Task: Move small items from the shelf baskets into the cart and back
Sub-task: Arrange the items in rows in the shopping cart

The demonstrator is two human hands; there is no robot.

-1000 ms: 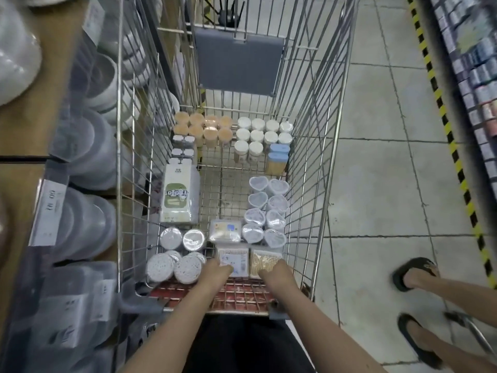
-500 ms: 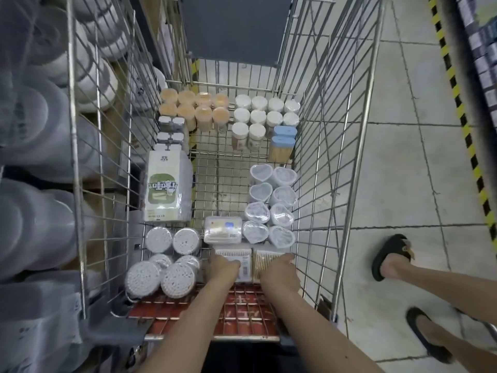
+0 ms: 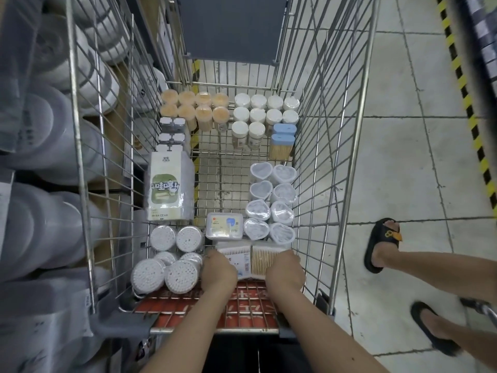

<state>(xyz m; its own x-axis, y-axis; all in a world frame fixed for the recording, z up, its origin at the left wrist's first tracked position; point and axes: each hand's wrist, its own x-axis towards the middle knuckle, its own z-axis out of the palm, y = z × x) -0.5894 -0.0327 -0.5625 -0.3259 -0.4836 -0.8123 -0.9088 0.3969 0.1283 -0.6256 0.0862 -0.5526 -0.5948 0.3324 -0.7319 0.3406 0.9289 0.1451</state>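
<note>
I look down into a wire shopping cart (image 3: 317, 162) filled with small items. At its near end two flat packs stand side by side: a white cotton swab pack (image 3: 234, 258) and a pack of wooden swab sticks (image 3: 265, 258). My left hand (image 3: 218, 273) grips the white pack from the left. My right hand (image 3: 285, 271) grips the wooden stick pack from the right. Both sets of fingers curl over the packs' near sides.
In the cart are round cotton pad tubs (image 3: 164, 274), a clear rectangular box (image 3: 225, 225), heart-shaped clear boxes (image 3: 271, 200), a tall white-green pack (image 3: 168, 189), orange-lidded jars (image 3: 195, 109), white-lidded jars (image 3: 258, 114) and blue-lidded toothpick boxes (image 3: 281, 141). Shelves of plastic containers (image 3: 40, 162) stand left. Another person's sandalled feet (image 3: 382, 243) are right.
The view has moved closer over the cart. Both hands have stayed on the two packs at the near end, closing in a little tighter on them.
</note>
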